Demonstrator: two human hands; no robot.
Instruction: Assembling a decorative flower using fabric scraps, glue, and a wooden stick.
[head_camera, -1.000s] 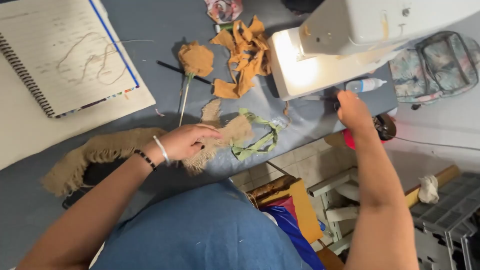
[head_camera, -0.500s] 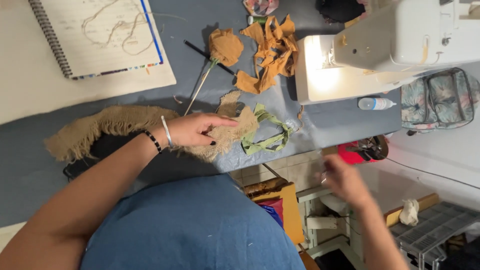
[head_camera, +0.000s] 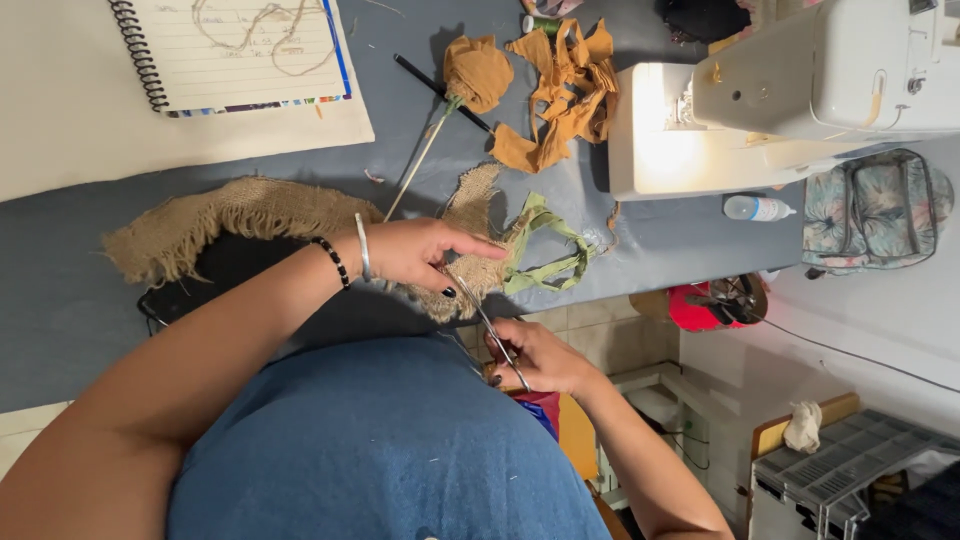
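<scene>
i'm seeing burlap strip (head_camera: 240, 215) lying across grey table (head_camera: 60, 260), near edge. my left hand (head_camera: 415, 250) is pinching its frayed end, fingers curled. my right hand (head_camera: 540, 358) is gripping scissors (head_camera: 487, 322), fingers clenched around handles, blades touching burlap.

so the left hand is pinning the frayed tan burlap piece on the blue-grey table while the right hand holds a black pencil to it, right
Not quite. The head view shows the right hand holding metal scissors, not a black pencil. The rest stands: the left hand pins the frayed tan burlap piece on the blue-grey table.
</scene>
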